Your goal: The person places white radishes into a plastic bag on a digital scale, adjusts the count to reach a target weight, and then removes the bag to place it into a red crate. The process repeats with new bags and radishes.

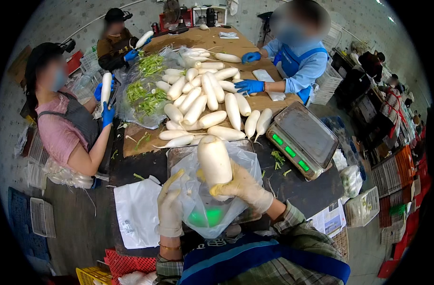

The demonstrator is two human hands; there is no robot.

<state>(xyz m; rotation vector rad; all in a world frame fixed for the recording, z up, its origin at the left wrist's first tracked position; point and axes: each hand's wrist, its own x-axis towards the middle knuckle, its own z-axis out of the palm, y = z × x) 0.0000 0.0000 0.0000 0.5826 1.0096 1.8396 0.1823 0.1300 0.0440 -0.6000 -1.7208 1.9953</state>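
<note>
My right hand (pixel 243 189), in a pale glove, is wrapped round the lower part of a large white daikon radish (pixel 214 159). It holds the radish upright above a clear plastic bag (pixel 205 216). At the bag's left side is my gloved left hand (pixel 170 206), its fingers stretched upward and apart, touching the film. Under the bag, partly hidden, lies a metal scale (pixel 175 156); a green glow shows through the plastic. Just beyond, a big pile of daikon radishes (pixel 193 102) covers the brown board.
A second scale (pixel 304 135) with green displays stands at right. White plastic bags (pixel 137 209) lie at left. Cut greens (pixel 150 99) sit on plastic film. Three co-workers in blue gloves stand round the table: one at right (pixel 297 61), two at left, each of those holding a radish.
</note>
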